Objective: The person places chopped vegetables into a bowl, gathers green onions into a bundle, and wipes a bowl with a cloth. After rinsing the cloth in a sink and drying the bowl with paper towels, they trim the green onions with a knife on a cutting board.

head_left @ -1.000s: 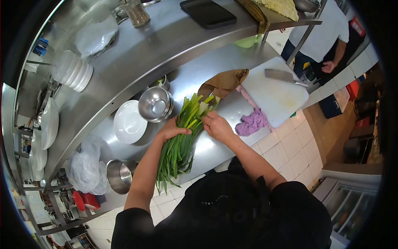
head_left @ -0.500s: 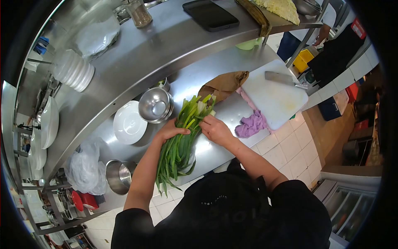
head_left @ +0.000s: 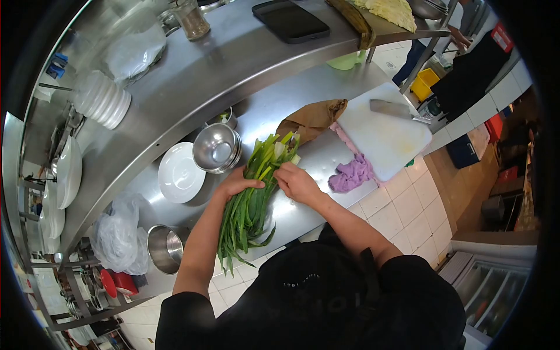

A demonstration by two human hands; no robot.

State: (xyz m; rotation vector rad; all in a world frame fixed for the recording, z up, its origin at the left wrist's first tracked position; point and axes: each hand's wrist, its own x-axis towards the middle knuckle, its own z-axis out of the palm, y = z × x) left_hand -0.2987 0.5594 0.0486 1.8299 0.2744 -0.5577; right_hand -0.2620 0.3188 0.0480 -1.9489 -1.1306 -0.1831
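A bunch of green onions (head_left: 249, 204) lies slantwise over the steel counter, leafy ends toward me and pale cut ends at the far side. My left hand (head_left: 236, 184) is wrapped around its left side, thumb across the top. Curled against the right edge, close to the pale ends, is my right hand (head_left: 297, 184); its fingers are pinched together, and what lies between them is hidden. Just beyond the bunch rests crumpled brown paper (head_left: 309, 121). Stacked steel bowls (head_left: 216, 149) and a white plate (head_left: 182, 172) stand left of it.
A cutting board (head_left: 382, 134) bearing a cleaver (head_left: 392, 108) sits at right, beside a purple cloth (head_left: 353, 174). A raised steel shelf (head_left: 233, 52) crosses behind, holding a phone (head_left: 290, 21). A steel pot (head_left: 165, 248) and plastic bags (head_left: 119, 236) are at left. Another person stands at upper right.
My right hand has shifted slightly left and down along the bunch's edge. My left hand keeps its hold. The whole view has moved slightly, and the person at upper right has changed position.
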